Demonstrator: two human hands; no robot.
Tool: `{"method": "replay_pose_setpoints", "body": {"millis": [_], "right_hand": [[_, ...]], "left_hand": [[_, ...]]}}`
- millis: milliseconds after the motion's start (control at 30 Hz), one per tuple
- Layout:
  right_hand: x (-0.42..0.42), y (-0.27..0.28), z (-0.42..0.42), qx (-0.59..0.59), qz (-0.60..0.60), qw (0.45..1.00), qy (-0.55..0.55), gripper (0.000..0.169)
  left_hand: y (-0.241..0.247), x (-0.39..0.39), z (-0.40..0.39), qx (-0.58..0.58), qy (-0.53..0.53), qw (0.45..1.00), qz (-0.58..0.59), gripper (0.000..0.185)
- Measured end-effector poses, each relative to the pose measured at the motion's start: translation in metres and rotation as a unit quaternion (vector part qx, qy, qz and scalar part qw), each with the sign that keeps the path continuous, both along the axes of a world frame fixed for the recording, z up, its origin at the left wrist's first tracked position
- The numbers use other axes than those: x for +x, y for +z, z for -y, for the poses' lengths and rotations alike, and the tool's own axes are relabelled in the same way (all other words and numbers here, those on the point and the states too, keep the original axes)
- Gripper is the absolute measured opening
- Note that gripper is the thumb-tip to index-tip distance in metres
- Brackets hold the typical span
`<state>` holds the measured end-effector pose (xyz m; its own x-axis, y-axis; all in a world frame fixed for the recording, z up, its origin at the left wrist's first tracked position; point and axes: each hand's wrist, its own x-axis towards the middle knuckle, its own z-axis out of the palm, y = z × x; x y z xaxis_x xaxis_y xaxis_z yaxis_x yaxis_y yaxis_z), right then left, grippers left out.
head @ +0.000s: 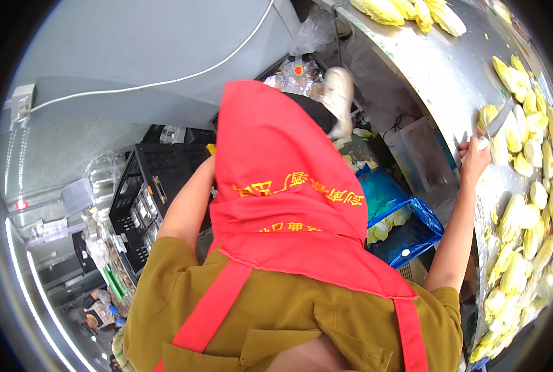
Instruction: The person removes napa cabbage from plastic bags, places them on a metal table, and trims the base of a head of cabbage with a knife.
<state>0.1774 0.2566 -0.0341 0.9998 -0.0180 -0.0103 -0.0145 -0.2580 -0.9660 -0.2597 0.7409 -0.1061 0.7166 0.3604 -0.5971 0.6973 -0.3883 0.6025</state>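
Observation:
My right hand [475,156] grips the pale handle of a kitchen knife [500,117] at the edge of a metal worktable [444,69]. Its blade points away over a row of trimmed napa cabbages [530,216]. Right beside my knuckles lies one napa cabbage [496,148]; whether I touch it cannot be told. My left forearm drops beside a black plastic crate [153,172], and the left hand is out of view behind my red apron [286,153].
Below the table sits a blue plastic bag [397,223] with cabbage leaves [388,228] in it. More cabbages [397,11] lie at the far table end. Loose leaves litter the floor by my shoe [339,100]. A white cable [165,83] runs along the grey panel [132,42].

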Motion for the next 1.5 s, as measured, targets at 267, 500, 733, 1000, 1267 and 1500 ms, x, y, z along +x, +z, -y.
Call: {"method": "replay_pose_setpoints", "body": {"millis": [267,500,733,1000,1267,1500], "right_hand": [[-0.005,0.011,0.005,-0.01,-0.013,1.0,-0.022,0.036],[-0.004,0.005,0.004,0.018,-0.022,0.999,-0.024,0.036],[0.002,-0.004,0.013,0.016,-0.011,0.999,-0.027,0.035],[-0.009,0.017,0.002,0.009,-0.005,1.0,-0.021,0.034],[-0.003,0.003,0.008,-0.011,-0.004,1.0,-0.022,0.029],[-0.009,0.015,0.006,0.015,0.0,1.0,-0.016,0.031]], "left_hand": [[0.028,-0.054,-0.011,0.104,-0.008,0.994,0.042,0.032],[0.013,-0.114,0.03,-0.042,0.19,0.98,-0.031,0.029],[0.023,-0.046,0.022,-0.097,0.238,0.966,0.017,0.026],[0.059,0.029,-0.027,0.061,0.126,0.984,0.108,0.024],[0.159,0.144,-0.002,-0.294,0.296,0.867,0.272,0.041],[0.146,0.172,0.012,-0.458,0.148,0.854,0.197,0.043]]}}
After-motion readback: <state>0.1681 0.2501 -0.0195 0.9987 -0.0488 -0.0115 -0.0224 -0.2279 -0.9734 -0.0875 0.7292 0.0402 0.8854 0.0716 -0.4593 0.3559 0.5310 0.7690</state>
